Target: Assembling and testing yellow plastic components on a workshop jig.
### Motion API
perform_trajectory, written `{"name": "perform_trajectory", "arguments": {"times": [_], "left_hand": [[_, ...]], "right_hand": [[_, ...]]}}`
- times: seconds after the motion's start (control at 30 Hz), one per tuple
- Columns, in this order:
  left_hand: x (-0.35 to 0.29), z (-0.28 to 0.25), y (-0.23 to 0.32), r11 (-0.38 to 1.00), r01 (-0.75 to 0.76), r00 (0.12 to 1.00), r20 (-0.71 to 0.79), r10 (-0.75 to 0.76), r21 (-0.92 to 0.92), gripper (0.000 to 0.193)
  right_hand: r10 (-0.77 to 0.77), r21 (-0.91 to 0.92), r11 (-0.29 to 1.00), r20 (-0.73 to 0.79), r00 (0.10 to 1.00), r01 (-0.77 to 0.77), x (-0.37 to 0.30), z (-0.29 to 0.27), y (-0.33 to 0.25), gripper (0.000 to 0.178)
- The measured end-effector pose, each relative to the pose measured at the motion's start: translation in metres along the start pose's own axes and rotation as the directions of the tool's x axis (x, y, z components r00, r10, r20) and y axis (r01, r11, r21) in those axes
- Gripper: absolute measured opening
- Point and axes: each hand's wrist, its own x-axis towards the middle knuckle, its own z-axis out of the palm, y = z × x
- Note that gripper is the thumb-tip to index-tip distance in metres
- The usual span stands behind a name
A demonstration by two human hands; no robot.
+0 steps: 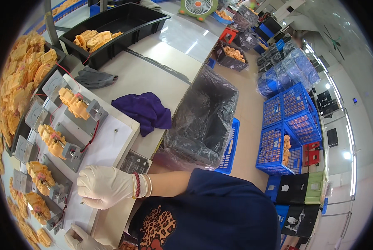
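the right hand's [103, 186] fingers curl inward, holding unclear; the left hand's [83, 241], cropped, i cannot tell. nearby, the fixture-held [59, 194] orange housing [38, 172] looks light, stiff; grip its sides.

Four fixtures [75, 155] stand in a row at left, each bearing one part [74, 103]. A parts heap [17, 85] lies farther left. Beyond the row's far end lie a glove [95, 78], then a tray [124, 43] holding loose parts [98, 40]. Right of the row, in order: cloth [144, 110], bin [205, 112], stacked crates [274, 143].
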Motion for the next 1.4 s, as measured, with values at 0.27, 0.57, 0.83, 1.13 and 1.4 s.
{"name": "perform_trajectory", "arguments": {"times": [0.27,0.57,0.83,1.13,1.4], "left_hand": [[0.005,-0.023,0.020,0.983,-0.117,0.980,0.145,0.138,-0.142,0.025],[0.008,-0.023,-0.012,0.990,-0.135,0.981,0.144,0.129,0.035,0.031],[0.012,-0.021,-0.032,0.997,0.035,0.981,0.193,-0.020,-0.076,0.029],[0.000,-0.006,-0.007,0.983,0.108,0.992,0.088,-0.096,-0.151,0.023],[-0.001,-0.005,-0.007,0.995,0.045,0.998,0.036,-0.042,-0.088,0.017]], "right_hand": [[-0.012,-0.022,1.000,-0.011,1.000,0.012,-0.004,0.001,0.002,0.022],[-0.006,-0.002,1.000,0.003,1.000,0.006,-0.002,0.002,0.002,0.021],[0.000,-0.033,0.999,-0.027,1.000,-0.001,0.000,0.003,-0.001,0.020],[-0.138,-0.006,0.990,0.076,0.988,0.138,0.017,-0.001,-0.020,0.019],[-0.007,-0.044,0.999,0.144,0.990,0.014,0.009,0.021,-0.013,0.017]]}}
